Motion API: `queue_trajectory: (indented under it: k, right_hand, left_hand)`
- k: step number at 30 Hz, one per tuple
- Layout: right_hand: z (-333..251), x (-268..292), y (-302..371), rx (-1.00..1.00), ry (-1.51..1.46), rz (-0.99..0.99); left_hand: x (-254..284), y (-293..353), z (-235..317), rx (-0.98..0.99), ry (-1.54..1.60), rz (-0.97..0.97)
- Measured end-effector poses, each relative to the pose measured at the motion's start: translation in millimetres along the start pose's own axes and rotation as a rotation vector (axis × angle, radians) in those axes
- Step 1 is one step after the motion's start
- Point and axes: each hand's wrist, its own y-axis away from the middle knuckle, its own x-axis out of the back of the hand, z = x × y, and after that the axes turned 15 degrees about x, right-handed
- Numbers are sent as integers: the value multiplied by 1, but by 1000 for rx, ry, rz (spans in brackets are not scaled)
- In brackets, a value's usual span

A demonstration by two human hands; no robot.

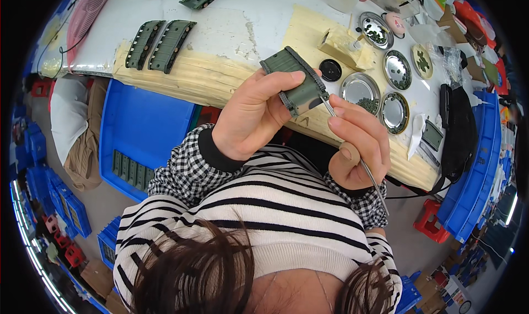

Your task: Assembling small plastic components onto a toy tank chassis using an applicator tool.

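My left hand [256,113] is closed around a dark green, camouflage-patterned plastic model piece [297,85], holding it tilted above the table's front edge. Its thumb lies over the top face, and bands like tank tracks run along two sides. In my right hand [361,140] are slim metal tweezers [373,184], pinched between the fingers. Their tip meets the near right corner of the model piece; whether a small part sits between the points is too small to tell. A tan wrap covers part of one right-hand finger.
Several round metal dishes [398,70] with tiny green parts stand at the right. Nearer are a black round lid [330,70] and a yellowish block [347,48]. Two similar green pieces [172,47] lie at the left. A blue bin [146,124] sits below the table's left edge.
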Motion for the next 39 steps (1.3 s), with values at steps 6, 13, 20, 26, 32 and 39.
queue_trajectory:
  k: [6,13,20,26,32,39]
  right_hand:
    - [2,3,0,24,-25,-20]
    - [3,2,2,31,-24,-9]
    - [3,1,2,34,-34,6]
    - [2,3,0,40,-32,11]
    - [3,3,0,27,-57,3]
    - [5,9,11,-39,-134,176]
  left_hand:
    - [1,-1,0,10,3,2]
    - [2,-1,-1,3,-29,5]
    - [1,-1,0,4,-43,7]
    - [0,-1,1,9,-41,-13]
    - [-1,0,2,12,-46,12]
    - [-1,-1,10,36,-71,16]
